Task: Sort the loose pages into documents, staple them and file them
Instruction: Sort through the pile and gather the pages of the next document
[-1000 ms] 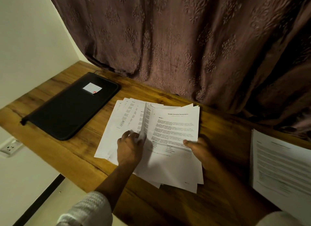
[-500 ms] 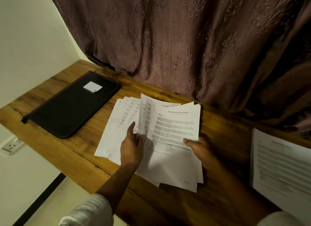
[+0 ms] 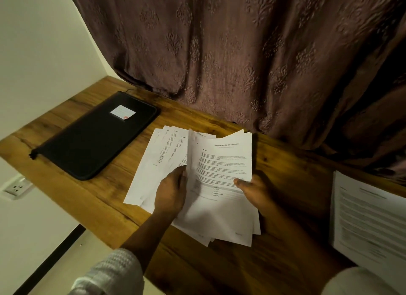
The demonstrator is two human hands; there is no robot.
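Where print was legible, top sheet (image 3: 224, 162) heading read "Sample Internship Documentation" | loose pages (image 3: 158, 162): white, fanned, frame centre on one wooden desk (image 3: 105, 195), count unclear | left hand (image 3: 170, 191) pinched lifted sheet edges | right hand (image 3: 252, 191) gripped stack, thumb on top | one black folder (image 3: 94, 140), one white label (image 3: 122, 112), upper left | one printed stack (image 3: 369, 217), right edge

Dim, warm indoor light. The loose pages (image 3: 222, 169) at centre are the brightest patch, while the curtain (image 3: 219, 52) sinks to near black toward the upper right. The right hand (image 3: 254, 191) lies in deep shadow that spreads over the counter (image 3: 105, 191) below it. Wide-angle distortion bends the counter's edge at the left. The printed stack (image 3: 369, 217) at the right edge is smeared with blur.
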